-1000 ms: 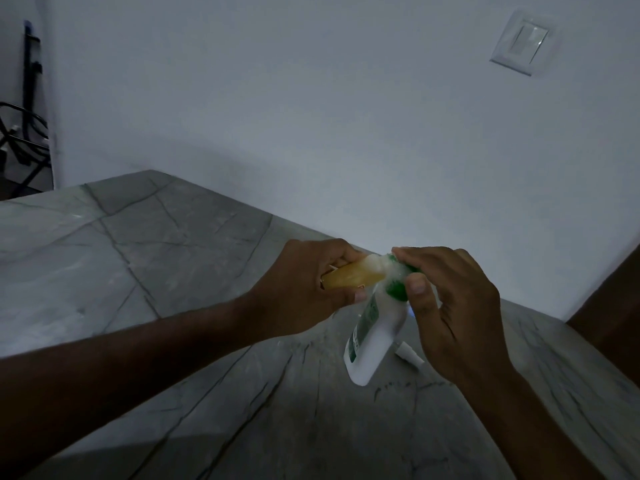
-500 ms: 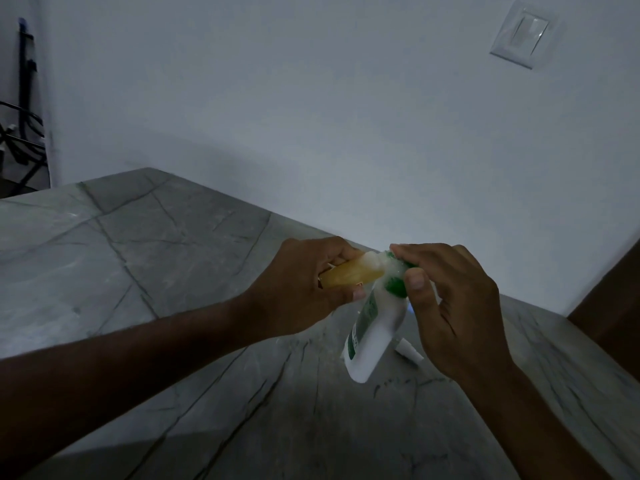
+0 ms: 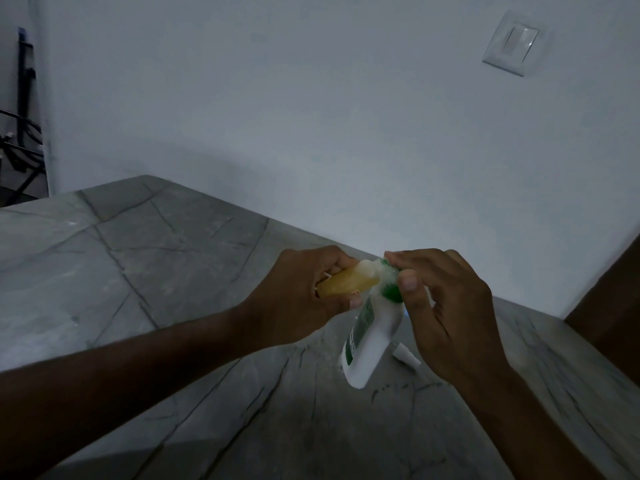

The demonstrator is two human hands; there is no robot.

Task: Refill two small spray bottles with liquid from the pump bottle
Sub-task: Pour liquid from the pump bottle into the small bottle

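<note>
The left hand (image 3: pixel 294 299) grips a small yellow-filled spray bottle (image 3: pixel 105 285) sideways; the right hand (image 3: pixel 446 306) pinches the white plastic pump bottle's (image 3: pixel 370 341) green head (mouths barely aligned), so liquid could spill.

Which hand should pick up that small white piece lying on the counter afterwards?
Probably the right hand: the white piece lies just beneath it, while the left hand holds the yellow bottle.

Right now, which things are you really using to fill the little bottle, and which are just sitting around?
In use:
- small spray bottle with yellow liquid, gripped by the left hand
- white pump bottle with green top, right hand pinching that top

Just lying about:
- small white cap piece on the stone counter
- wall switch
</note>
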